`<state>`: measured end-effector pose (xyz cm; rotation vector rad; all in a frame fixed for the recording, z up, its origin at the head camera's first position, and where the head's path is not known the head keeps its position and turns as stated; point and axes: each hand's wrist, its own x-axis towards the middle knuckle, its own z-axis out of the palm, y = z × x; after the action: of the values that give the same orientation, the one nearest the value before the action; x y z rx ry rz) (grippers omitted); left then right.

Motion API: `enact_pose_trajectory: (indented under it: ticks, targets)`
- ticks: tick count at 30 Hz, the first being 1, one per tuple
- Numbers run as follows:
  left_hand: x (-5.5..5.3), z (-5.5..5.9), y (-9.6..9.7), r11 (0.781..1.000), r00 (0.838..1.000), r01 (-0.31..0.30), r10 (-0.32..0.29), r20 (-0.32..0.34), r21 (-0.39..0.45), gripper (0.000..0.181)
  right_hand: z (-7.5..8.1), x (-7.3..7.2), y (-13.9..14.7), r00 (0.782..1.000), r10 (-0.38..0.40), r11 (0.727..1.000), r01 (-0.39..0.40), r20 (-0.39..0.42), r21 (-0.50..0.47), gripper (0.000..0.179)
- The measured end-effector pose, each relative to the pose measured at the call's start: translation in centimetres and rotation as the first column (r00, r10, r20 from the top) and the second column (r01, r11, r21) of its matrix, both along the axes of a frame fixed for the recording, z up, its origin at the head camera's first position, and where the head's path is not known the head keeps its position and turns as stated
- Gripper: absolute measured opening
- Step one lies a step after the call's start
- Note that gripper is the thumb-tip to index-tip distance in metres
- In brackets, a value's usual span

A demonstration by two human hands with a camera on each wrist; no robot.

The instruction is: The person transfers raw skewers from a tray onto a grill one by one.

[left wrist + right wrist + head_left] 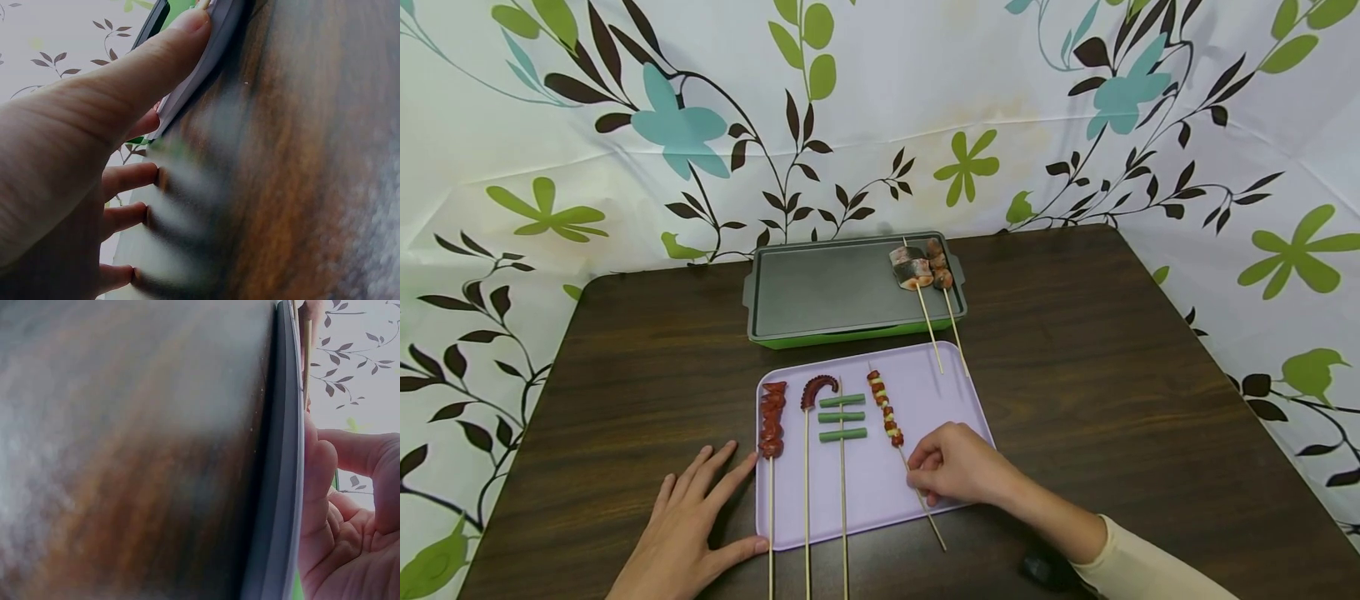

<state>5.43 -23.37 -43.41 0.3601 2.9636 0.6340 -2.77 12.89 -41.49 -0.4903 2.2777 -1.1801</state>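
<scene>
My right hand pinches the stick of a skewer of small red and yellow pieces, low over the lilac tray. Thumb and index finger meet round the stick; the other fingers curl under, as the right wrist view shows of the hand. My left hand lies spread at the tray's left edge, its thumb and index fingertips at the rim. On the tray, left to right, lie a red meat skewer, a tentacle skewer and a skewer of green stalks.
Behind the tray stands a green-sided grill with a dark plate. At its right end lie a fish skewer and a skewer of brown round pieces, sticks reaching over the tray. A small black object sits by my right sleeve.
</scene>
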Motion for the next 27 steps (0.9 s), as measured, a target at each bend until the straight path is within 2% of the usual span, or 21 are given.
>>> enact_pose_trajectory:
  ticks: [7, 27]
  targets:
    - [0.04, -0.06, -0.01, 1.000, 1.000, -0.003, 0.003, 0.016, -0.003, 0.090, 0.01, -0.08, 0.00, 1.000, -0.004, 1.000, 0.005, 0.017, -0.017, 0.005]
    - [0.00, 0.07, 0.05, 1.000, 1.000, -0.003, 0.003, 0.002, -0.001, 0.091, 0.22, 0.09, 0.02, 1.000, 0.008, 1.000, -0.008, 0.007, 0.005, 0.009]
